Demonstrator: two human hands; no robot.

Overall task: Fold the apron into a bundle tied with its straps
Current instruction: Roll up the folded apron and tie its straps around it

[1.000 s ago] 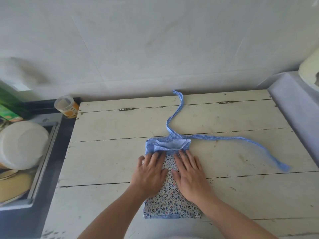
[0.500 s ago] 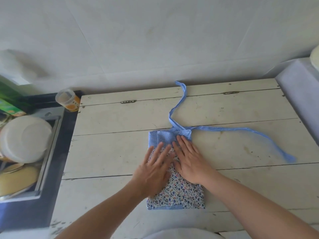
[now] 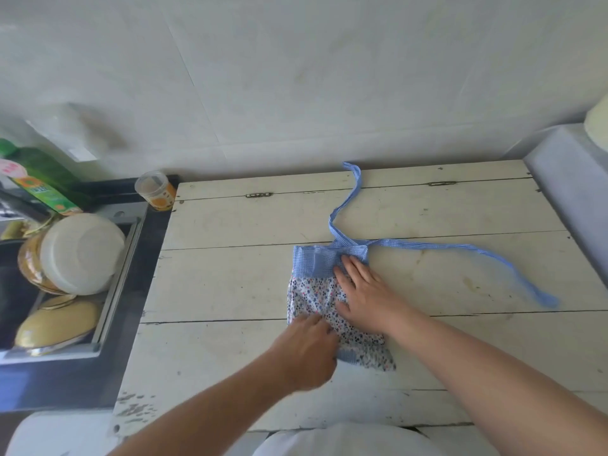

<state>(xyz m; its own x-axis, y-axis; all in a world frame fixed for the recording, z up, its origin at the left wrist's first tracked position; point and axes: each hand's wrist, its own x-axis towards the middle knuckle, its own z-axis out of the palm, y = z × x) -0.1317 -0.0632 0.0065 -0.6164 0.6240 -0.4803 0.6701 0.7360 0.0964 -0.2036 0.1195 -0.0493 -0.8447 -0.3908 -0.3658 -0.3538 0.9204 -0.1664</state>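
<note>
While the right hand (image 3: pixel 363 296) keeps pressing the apron (image 3: pixel 324 291) flat, the left hand (image 3: pixel 307 352) has slid back to its near left corner.

Half a second ago both palms lay side by side on the floral panel; now the left hand curls at the near hem, apparently pinching it, though its fingers are hidden, so smoothing seems over and rolling toward the gingham band likely starts. Beyond the apron, the straps (image 3: pixel 437 250) trail loose across the table (image 3: pixel 230 284), untied.
</note>
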